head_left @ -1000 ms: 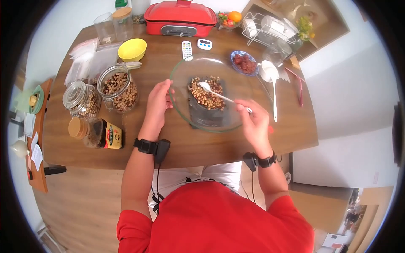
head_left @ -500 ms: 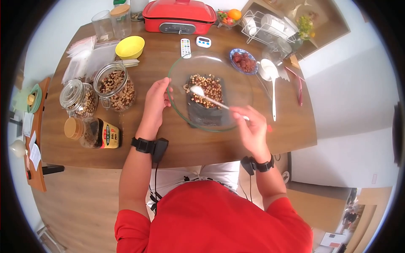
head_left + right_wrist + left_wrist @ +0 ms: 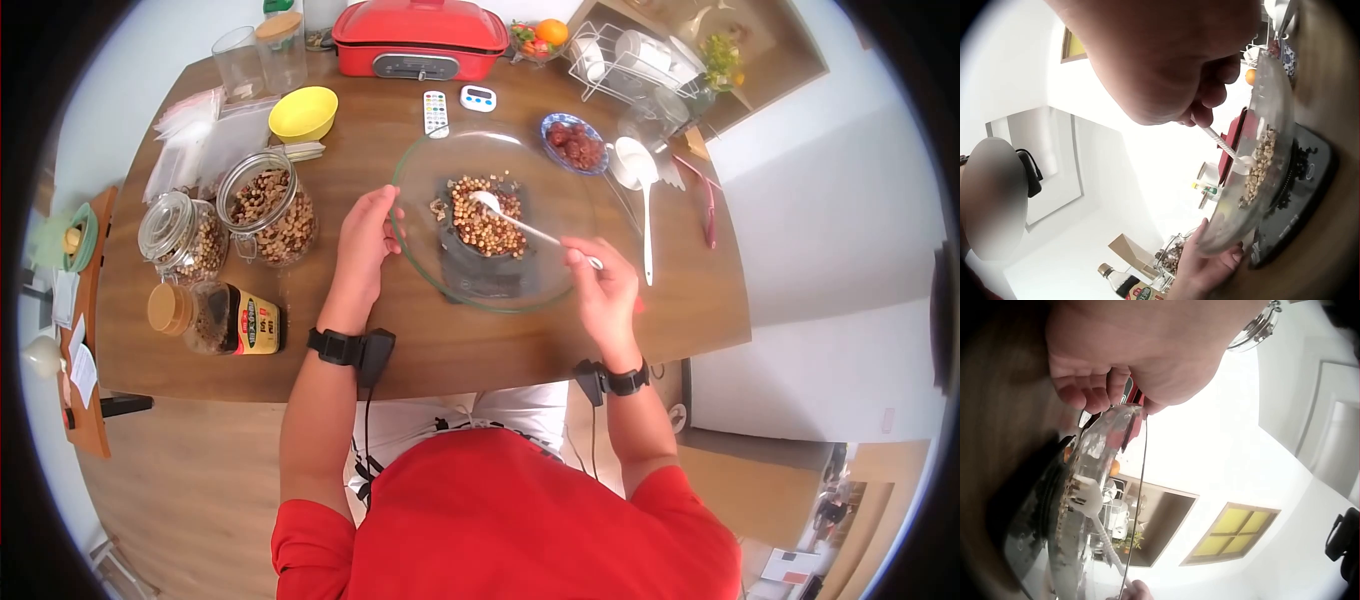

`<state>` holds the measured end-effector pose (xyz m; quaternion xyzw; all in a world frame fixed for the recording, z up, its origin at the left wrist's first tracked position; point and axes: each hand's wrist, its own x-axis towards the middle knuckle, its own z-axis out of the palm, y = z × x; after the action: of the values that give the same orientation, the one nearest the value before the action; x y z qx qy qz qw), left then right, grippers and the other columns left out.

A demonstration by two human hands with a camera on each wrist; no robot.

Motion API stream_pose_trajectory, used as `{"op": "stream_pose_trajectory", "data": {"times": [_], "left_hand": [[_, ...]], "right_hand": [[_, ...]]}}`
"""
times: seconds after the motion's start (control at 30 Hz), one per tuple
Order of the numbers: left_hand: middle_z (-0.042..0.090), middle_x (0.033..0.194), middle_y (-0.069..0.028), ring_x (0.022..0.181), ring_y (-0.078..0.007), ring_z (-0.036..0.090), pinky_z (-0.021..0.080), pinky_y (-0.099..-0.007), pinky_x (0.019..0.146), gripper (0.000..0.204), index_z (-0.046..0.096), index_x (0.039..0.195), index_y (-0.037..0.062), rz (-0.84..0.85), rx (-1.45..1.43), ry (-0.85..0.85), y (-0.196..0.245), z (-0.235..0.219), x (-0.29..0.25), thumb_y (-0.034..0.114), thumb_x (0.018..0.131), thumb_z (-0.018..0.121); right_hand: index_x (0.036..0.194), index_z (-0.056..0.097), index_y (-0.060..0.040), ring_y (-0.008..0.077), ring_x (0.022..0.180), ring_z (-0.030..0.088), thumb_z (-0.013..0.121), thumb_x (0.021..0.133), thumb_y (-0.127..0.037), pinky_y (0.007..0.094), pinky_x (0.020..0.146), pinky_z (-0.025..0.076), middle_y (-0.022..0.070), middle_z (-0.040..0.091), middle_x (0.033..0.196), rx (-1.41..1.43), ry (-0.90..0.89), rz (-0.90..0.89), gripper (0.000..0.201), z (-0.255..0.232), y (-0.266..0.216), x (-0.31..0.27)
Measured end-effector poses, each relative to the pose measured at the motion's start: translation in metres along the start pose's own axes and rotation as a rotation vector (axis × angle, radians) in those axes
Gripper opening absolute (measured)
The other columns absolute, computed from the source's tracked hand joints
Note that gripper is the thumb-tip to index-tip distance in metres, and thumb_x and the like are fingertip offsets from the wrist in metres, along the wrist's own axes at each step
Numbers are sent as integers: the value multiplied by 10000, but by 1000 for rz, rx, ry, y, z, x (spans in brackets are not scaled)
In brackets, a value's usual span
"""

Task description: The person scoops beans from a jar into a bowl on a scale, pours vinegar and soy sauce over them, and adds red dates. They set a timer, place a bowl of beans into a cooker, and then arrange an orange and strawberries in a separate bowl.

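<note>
hands apart: left hand (image 3: 366, 238) grips left rim of glass bowl (image 3: 1275, 87), wrist bent; right hand (image 3: 607, 288), near right, pinches white utensil (image 3: 538, 234), angled far-left into dry mix (image 3: 487, 240).

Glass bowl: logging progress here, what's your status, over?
Left grip holding glass bowl by rim. Right grip pinching white spoon, head at mixed grains. No obstruction visible.

I get a bright head view, its edges bowed into black; pale glare marks the glass bowl (image 3: 568, 205). My wrist views look softer, walls (image 3: 1210, 456) washed out, the counter (image 3: 997, 406) dim and blurred.
</note>
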<state>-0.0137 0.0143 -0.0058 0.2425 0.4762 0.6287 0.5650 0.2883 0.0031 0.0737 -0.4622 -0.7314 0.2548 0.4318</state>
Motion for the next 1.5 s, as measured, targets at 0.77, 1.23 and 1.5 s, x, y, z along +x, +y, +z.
{"op": "stream_pose_trajectory", "data": {"times": [0.77, 1.23, 1.5], "left_hand": [[611, 908, 26, 729, -66, 571, 461, -232, 646, 332, 637, 1218, 68, 5, 20, -16, -2, 0, 0, 352, 1053, 587], [612, 924, 28, 736, -63, 568, 453, -231, 649, 330, 639, 1218, 72, -4, 13, 4, 0, 1, -2, 350, 1043, 601], [618, 930, 32, 737, -59, 562, 443, -232, 642, 321, 638, 1218, 93, -1, 48, -14, -2, 1, 1, 359, 1043, 596]], "right_hand": [[973, 720, 39, 52, 611, 514, 652, 959, -19, 229, 556, 403, 6, 600, 664, -138, 225, 141, 91, -48, -33, -45], [1029, 718, 31, 80, 647, 570, 647, 984, -57, 242, 602, 461, 49, 645, 734, -72, 201, -40, 122, -1, -21, -22], [1079, 729, 35, 86, 684, 575, 635, 1004, -80, 240, 623, 457, 41, 664, 771, -24, 138, 111, 166, 7, 6, -5]]}}
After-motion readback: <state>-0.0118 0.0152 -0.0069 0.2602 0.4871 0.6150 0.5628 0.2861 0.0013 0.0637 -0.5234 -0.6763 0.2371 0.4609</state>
